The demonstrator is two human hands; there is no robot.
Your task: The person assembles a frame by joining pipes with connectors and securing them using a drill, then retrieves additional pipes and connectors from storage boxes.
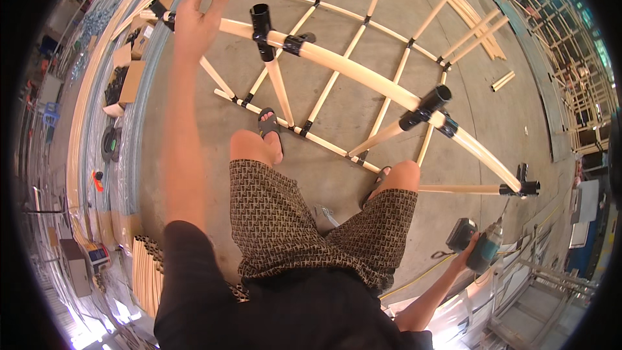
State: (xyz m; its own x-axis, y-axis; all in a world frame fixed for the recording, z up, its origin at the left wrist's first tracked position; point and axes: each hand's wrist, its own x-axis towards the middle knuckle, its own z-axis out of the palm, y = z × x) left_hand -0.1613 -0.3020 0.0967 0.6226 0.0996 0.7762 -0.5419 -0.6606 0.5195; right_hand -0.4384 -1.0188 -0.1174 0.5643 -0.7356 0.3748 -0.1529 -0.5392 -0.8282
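Note:
My left hand (199, 18) is raised at the upper left, fingers stretched out and nothing in it. It is over or beside the left end of a long cream pipe (356, 72); whether it touches the pipe I cannot tell. Black joints clamp this pipe, among them an upright joint (260, 29), a middle joint (425, 107) and an end joint (522, 185). At the lower right, my right hand (471, 254) grips a teal and black cordless drill (487, 247). Its bit points up, close below the end joint.
The pipe frame's lower grid (332, 146) lies around my feet, with several posts rising at the far side. Open cardboard boxes (135, 81) and long bundled pipes (84, 116) line the left. Loose pipes (476, 26) rest on the floor at far right, near a rack (564, 45).

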